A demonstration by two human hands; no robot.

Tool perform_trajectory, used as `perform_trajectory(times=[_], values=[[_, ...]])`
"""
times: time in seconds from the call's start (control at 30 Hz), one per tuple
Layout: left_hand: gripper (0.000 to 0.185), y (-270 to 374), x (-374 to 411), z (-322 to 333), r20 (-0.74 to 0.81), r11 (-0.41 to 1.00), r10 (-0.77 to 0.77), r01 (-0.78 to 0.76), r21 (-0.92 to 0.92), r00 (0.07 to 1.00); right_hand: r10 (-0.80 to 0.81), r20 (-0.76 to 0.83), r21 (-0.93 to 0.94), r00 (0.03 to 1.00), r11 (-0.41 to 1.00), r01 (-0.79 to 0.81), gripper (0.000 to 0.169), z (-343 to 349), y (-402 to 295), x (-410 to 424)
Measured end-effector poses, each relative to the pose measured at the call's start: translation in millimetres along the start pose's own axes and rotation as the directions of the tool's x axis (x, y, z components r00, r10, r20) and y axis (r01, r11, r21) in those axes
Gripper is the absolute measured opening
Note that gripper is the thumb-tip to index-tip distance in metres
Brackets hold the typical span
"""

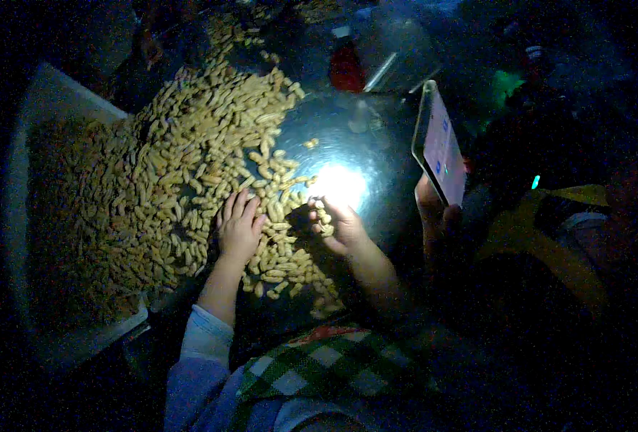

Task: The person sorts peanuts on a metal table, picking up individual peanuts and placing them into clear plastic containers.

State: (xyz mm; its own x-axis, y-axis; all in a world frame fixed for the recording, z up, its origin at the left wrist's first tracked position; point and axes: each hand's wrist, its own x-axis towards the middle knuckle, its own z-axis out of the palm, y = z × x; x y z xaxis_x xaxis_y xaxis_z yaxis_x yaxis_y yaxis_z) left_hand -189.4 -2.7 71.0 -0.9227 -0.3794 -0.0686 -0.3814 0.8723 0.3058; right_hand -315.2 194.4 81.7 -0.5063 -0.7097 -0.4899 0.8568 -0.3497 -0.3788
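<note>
Unshelled peanuts [216, 135] lie in a broad heap across a dark, shiny metal table [351, 127], spreading from a light-rimmed tray at the left. My left hand [239, 227] rests palm down on the peanuts, its fingers touching them; whether any are under the palm is hidden. Farther right, my right hand [343, 224] is half closed around a few peanuts [323, 220], which show between its fingers and palm. A very bright spot of light glares off the table just beyond that hand. More peanuts [284, 264] lie between my two hands.
At the right, another person's hand [429, 200] holds up a phone with a lit screen [444, 146]. The pale tray [19, 162] borders the heap at the left. A red object [347, 67] stands at the far side of the table. The surroundings are very dark.
</note>
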Motion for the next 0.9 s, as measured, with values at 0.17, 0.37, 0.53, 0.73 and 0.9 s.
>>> perform_trajectory(times=[0.17, 0.37, 0.53, 0.73, 0.9], values=[[0.035, -10, 3, 17, -0.072, 0.997, 0.072, -0.073, -0.016, 0.995, -0.115, 0.002, 0.117, 0.993, 0.987, 0.114, 0.016, 3, -23, -17], [0.037, -37, -2, 29, 0.041, 0.996, -0.054, 0.056, -0.064, 0.998, -0.300, -0.076, 0.073, 0.951, 0.949, 0.305, 0.014, -15, -58, -23], [0.036, 13, 9, 0, 0.076, 0.999, -0.007, 0.010, -0.031, 0.997, -0.309, -0.081, 0.146, 0.947, 0.937, 0.318, 0.017, -35, -60, -46], [0.046, 52, -9, -10, 0.071, 0.264, -0.185, 0.119, -0.957, 0.980, -0.211, -0.119, -0.200, 0.970, 0.962, 0.184, 0.015, 42, -25, -12], [0.047, 40, -43, -22, 0.079, 0.245, -0.410, 0.193, -0.950, 0.909, -0.064, 0.025, -0.299, 0.998, 0.952, 0.069, 0.013, 95, 29, 0]])
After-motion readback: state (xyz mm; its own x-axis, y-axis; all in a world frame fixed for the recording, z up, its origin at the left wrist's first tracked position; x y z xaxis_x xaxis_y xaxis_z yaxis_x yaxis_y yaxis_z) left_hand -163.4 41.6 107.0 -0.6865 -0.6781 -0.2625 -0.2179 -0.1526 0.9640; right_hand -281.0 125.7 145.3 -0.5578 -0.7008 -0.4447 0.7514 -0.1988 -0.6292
